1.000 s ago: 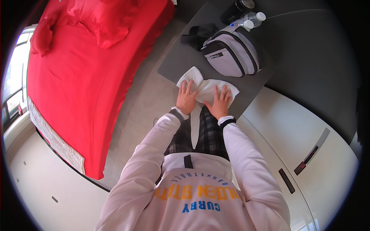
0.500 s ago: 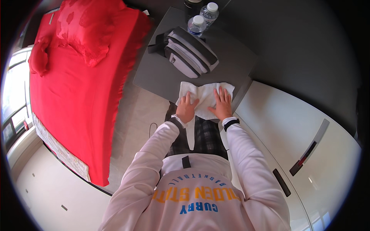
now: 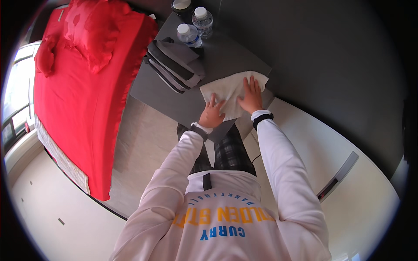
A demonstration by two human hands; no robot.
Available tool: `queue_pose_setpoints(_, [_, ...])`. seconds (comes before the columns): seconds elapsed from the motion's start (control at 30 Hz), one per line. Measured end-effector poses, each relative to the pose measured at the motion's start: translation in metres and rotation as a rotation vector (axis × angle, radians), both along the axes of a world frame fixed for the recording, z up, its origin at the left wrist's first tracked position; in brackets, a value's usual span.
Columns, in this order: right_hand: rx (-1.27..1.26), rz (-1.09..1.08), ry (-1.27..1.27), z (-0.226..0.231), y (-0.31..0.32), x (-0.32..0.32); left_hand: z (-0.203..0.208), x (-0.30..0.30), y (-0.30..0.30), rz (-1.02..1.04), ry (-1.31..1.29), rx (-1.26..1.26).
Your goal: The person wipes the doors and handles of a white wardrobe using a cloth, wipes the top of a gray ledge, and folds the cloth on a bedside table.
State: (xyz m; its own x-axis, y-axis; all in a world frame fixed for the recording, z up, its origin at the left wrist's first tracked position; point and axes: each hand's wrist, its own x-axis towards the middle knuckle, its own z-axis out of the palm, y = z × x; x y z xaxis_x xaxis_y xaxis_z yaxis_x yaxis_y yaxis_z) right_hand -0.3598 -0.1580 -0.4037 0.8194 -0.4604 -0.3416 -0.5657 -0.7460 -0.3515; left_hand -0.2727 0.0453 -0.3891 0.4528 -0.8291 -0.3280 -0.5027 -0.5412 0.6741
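Observation:
A white cloth lies spread over the front right part of a grey tabletop, its lower end reaching the near edge. My left hand rests on the cloth's near left part, fingers apart. Farther right, my right hand presses flat on the cloth with its fingers stretched away from me. Neither hand grasps anything. Left of the cloth sits a grey and black bag, close to the cloth's left corner.
Behind the bag stand two clear bottles with white caps and a dark cup with a pale lid. A red-covered bed is on the left. White cabinet fronts with long handles border the right.
Both hands and the cloth have moved farther onto the tabletop, toward its right corner. The cloth looks flatter. The bag and bottles now appear farther left in view.

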Motion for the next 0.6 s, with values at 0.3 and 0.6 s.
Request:
queue_pose_setpoints(0.3, [0.044,-0.034,-0.140,-0.024,-0.032,0.038,0.006,0.008,-0.006,0.188,0.201,0.011])
queue_pose_setpoints(0.6, [-0.067,0.260,-0.020,-0.015,-0.013,0.106,0.010,0.009,0.004,0.368,0.130,0.105])
